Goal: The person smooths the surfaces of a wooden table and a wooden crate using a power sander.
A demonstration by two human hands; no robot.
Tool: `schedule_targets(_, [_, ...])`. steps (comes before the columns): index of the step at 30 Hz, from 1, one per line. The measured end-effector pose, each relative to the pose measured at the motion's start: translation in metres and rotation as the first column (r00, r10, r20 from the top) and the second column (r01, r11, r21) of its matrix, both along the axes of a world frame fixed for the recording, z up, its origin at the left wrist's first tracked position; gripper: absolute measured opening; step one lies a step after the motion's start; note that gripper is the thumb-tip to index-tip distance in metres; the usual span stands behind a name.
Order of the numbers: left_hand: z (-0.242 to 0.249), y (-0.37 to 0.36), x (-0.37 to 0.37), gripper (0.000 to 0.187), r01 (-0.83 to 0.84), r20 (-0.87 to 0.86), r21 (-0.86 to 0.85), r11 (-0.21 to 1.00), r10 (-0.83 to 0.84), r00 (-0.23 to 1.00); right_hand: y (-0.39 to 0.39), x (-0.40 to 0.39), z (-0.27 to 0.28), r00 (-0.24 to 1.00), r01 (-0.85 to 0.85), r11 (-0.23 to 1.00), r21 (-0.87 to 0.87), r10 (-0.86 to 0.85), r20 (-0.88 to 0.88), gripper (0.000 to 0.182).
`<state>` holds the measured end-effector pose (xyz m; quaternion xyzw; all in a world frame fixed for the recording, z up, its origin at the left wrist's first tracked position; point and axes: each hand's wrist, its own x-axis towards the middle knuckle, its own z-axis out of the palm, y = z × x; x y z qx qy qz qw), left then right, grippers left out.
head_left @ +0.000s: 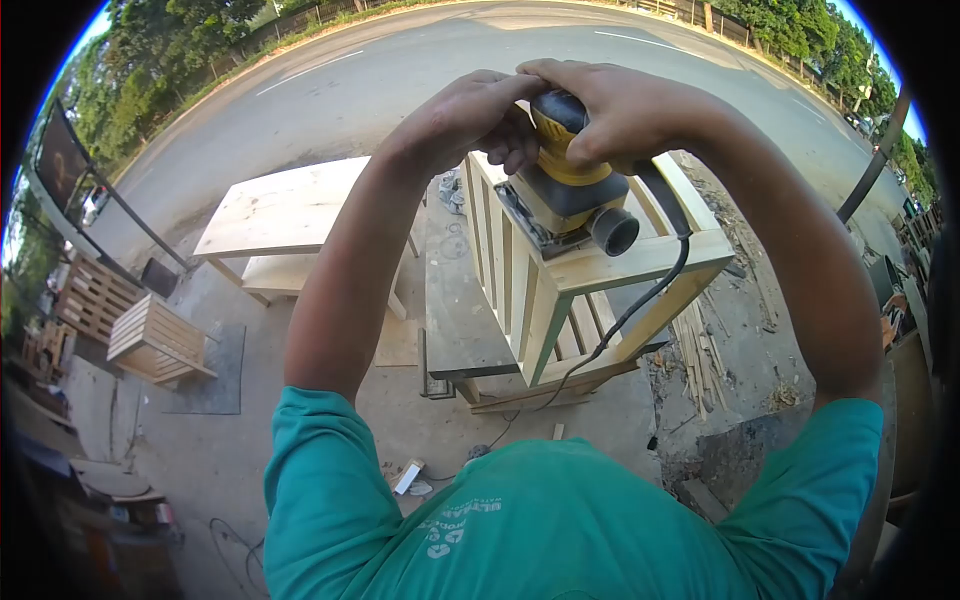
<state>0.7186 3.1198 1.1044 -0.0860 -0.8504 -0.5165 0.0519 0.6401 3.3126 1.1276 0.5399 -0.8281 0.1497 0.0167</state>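
Your teal shirt fills the near edge. Both hands grip the yellow sander: left hand and right hand closed over its top. The sander rests on the slatted wooden frame, its cord hanging down. A wooden table stands left.

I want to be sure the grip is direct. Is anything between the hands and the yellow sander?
Nothing visible. The left hand and right hand both clasp the top of the yellow sander, which rests on the wooden slatted frame.
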Motion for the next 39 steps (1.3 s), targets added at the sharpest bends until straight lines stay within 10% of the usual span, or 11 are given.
schedule_targets(9, [-0.104,-0.131,0.082,0.046,-0.407,0.045,0.411,0.816,0.428,0.903,0.066,0.057,0.011,0.958,-0.286,0.949,0.130,0.281,0.050,0.092])
schedule_targets(15, [-0.197,-0.151,0.014,0.043,-0.410,0.180,0.460,0.787,0.370,0.911,0.010,0.040,0.014,0.996,-0.088,0.994,0.060,0.086,0.033,0.082])
schedule_targets(21, [-0.264,-0.122,-0.112,0.041,-0.384,-0.216,0.477,0.791,0.529,0.821,-0.127,-0.004,0.030,0.999,0.018,0.990,0.138,-0.011,-0.050,0.074])
schedule_targets(29, [-0.271,-0.088,-0.128,0.040,-0.400,-0.334,0.575,0.713,0.651,0.681,-0.229,-0.044,0.038,0.994,0.113,0.970,0.216,-0.106,-0.040,0.080])
schedule_targets(39, [-0.260,-0.079,-0.127,0.045,-0.342,-0.282,0.686,0.642,0.668,0.689,-0.127,-0.147,0.025,0.958,0.286,0.956,0.066,-0.284,-0.040,0.078])
